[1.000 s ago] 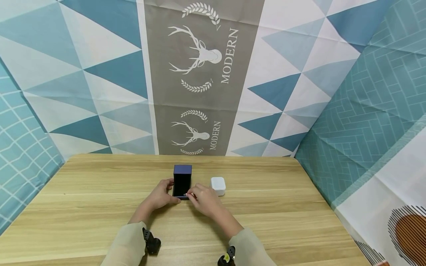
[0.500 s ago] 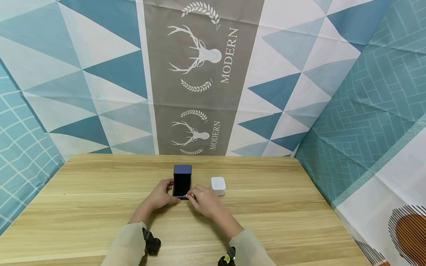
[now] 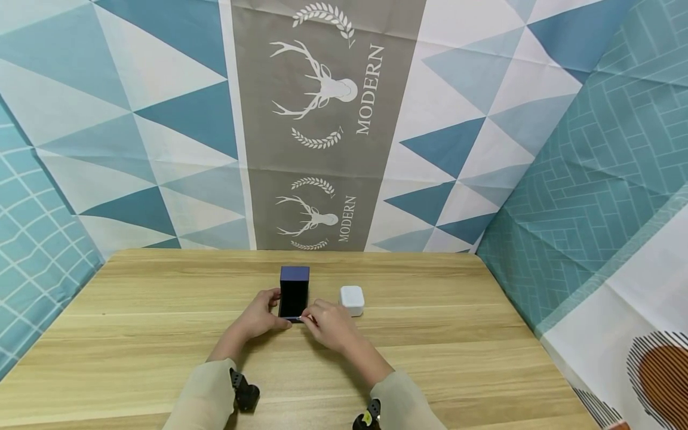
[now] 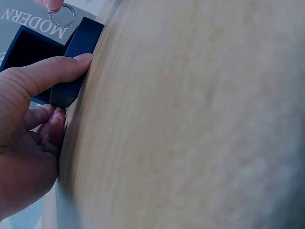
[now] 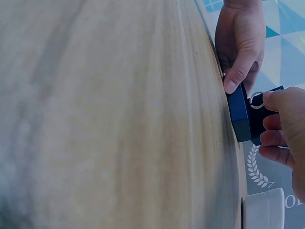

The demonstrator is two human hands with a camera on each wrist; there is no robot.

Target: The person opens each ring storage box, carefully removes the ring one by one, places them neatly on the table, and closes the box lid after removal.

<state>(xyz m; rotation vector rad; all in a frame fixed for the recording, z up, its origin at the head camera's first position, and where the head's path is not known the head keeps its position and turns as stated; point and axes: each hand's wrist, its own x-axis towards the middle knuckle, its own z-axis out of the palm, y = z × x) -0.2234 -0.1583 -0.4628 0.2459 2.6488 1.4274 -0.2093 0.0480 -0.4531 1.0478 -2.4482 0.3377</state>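
A dark blue ring box [image 3: 294, 275] stands with its lid raised and its black inside facing me. My left hand [image 3: 258, 316] grips its base [image 4: 86, 40], the thumb along the front and the other fingers around the left side. Between thumb and fingertip, my right hand [image 3: 329, 325] pinches a silver ring [image 5: 256, 108] with a beaded or stone-set band. In the left wrist view the ring [image 4: 73, 22] hangs upright just above the base's opening. The lower part of the box's inside is hidden.
A small white box [image 3: 352, 300] with rounded corners stands on the wooden table [image 3: 441, 334], close to the right of my right hand. Behind the table's back edge hangs a patterned cloth [image 3: 317, 167]. Black cameras [image 3: 247, 396] are strapped to both wrists.
My right hand has shifted very slightly down and toward me with the ring, at the front of the ring box. The left hand and the box have stayed in place.
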